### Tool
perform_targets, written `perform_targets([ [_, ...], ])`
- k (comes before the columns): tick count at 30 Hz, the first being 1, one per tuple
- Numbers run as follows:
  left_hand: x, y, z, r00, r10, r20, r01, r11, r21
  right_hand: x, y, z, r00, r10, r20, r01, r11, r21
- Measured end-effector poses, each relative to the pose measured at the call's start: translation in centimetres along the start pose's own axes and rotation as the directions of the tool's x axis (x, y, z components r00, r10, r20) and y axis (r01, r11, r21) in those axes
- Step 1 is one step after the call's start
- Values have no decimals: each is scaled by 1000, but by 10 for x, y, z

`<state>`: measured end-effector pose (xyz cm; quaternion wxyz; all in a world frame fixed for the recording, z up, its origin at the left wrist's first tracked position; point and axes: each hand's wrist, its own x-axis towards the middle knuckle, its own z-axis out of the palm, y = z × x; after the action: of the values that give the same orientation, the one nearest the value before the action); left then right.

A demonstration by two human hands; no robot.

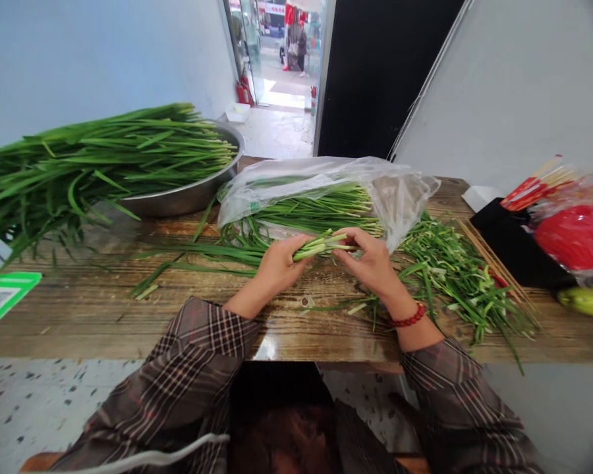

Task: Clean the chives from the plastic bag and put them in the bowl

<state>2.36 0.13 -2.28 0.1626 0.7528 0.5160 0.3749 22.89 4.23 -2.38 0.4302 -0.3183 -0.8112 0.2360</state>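
Note:
A small bunch of garlic chives [312, 249] lies across my left hand [280, 264], whose fingers are wrapped round it. The long green leaves trail off to the left above the tabletop. At the pale stem ends, the thumb and fingers of my right hand [367, 258] pinch some of the stalks. Just behind both hands, more chives [321, 207] lie partly inside a clear plastic bag [400, 197]. To the right of my right hand is a loose heap of trimmed leaves and scraps [449, 276].
A metal basin [178, 197] piled with chives [128, 148] stands at the back left. On the right are thin wooden sticks [494, 263], a black box [518, 253], a red plastic-wrapped bundle [576, 237] and a yellow-green object [586, 301]. A green-edged QR card [7, 299] is at the left.

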Motion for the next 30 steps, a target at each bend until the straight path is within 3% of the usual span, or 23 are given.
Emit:
perform_targets([
  [3,1,2,-2,998,-49,-26,50,998,40,0,2,-5,1000,-10,-7,10,999,-35],
  [8,2,6,-5,992,-89,-90,94,994,56,1,13,-21,969,115,-217,-124,992,-27],
  [14,3,6,-6,984,-79,-163,87,995,43,-2,24,-41,942,203,-267,-218,976,-27],
  [16,2,5,-7,981,-73,-179,81,996,42,-3,23,-48,963,182,-198,-193,981,-34],
  [19,2,5,-7,984,-80,-161,88,995,47,-2,18,-51,994,102,51,-102,995,5],
  [20,2,5,-6,985,-86,-147,94,994,48,-1,16,-50,994,78,77,-80,997,14],
  [25,2,6,-5,990,-92,-110,98,994,47,2,10,-32,998,-13,-69,5,993,-116],
  [30,1,4,-4,993,-86,-84,91,994,55,0,8,-21,988,-104,-117,69,961,-269],
])
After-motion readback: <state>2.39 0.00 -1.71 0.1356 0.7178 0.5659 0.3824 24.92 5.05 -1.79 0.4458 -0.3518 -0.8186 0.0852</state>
